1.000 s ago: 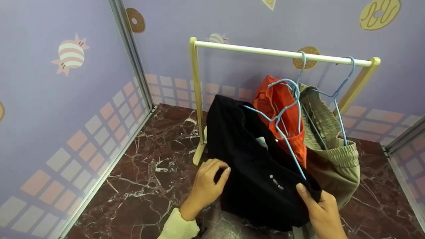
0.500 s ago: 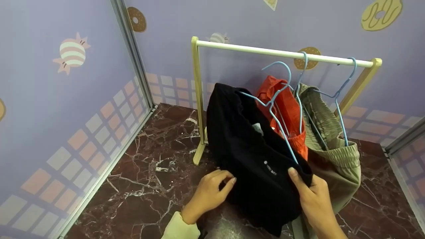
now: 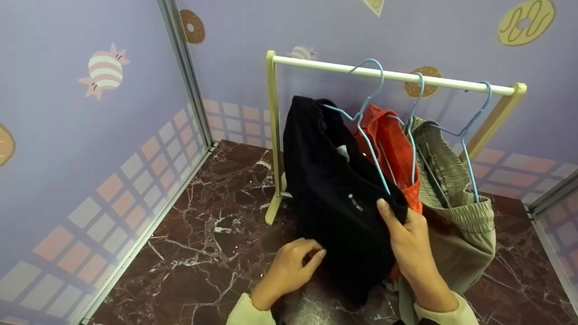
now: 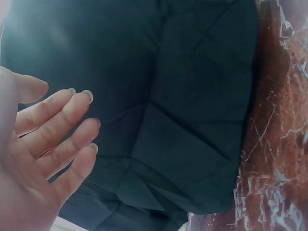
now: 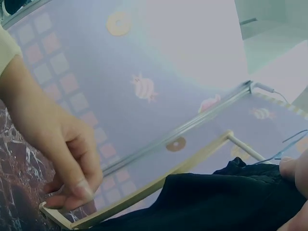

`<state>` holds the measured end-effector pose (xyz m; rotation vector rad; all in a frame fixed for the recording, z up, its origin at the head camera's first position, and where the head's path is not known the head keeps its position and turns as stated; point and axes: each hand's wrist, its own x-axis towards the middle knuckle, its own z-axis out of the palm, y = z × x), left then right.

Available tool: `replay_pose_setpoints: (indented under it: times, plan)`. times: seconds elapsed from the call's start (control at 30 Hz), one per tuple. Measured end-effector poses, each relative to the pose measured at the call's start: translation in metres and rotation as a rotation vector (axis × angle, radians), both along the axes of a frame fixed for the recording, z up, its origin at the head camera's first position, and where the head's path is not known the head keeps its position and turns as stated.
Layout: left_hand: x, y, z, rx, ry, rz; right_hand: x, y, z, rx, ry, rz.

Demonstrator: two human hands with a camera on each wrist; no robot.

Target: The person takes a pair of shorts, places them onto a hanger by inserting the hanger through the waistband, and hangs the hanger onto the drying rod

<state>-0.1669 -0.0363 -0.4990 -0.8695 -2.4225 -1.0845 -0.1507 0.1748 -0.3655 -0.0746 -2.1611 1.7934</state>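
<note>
Black pants (image 3: 334, 221) with small white lettering hang from a light-blue wire hanger (image 3: 359, 118). My right hand (image 3: 413, 243) grips their waistband at the hanger's right end, thumb on the outer face. In the head view the hanger's hook overlaps the white rail (image 3: 316, 64); whether it sits over the rail I cannot tell. My left hand (image 3: 291, 266) is beside the lower left of the pants with fingers loosely bent. The left wrist view shows that hand (image 4: 53, 139) holding nothing, in front of the dark cloth (image 4: 192, 115).
Orange-red pants (image 3: 381, 124) and khaki pants (image 3: 465, 253) hang on blue hangers to the right. The rack's wooden left post (image 3: 274, 131) stands on a dark red marbled floor (image 3: 203, 253). Purple patterned walls (image 3: 235, 54) enclose the corner.
My right hand has raised the black pants and their hanger up and left, bringing the hook from below the rail to its height. My left hand has shifted slightly down and right.
</note>
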Motion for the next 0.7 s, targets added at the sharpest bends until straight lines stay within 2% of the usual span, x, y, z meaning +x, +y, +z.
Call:
replay_pose_setpoints:
  times: [0.17, 0.33, 0.53, 0.7]
  plan:
    - [0.001, 0.001, -0.004, -0.004, -0.001, -0.008, -0.013, -0.009, 0.002, -0.041, 0.009, 0.0]
    - [0.002, 0.001, -0.004, 0.005, -0.005, -0.011, -0.024, -0.016, 0.005, -0.094, 0.006, 0.034]
    - [0.005, -0.002, -0.006, 0.008, -0.005, -0.009, -0.038, -0.024, 0.007, -0.082, 0.006, 0.033]
    - [0.006, -0.005, -0.008, 0.0, -0.003, 0.009, -0.05, -0.032, 0.006, -0.086, 0.031, 0.064]
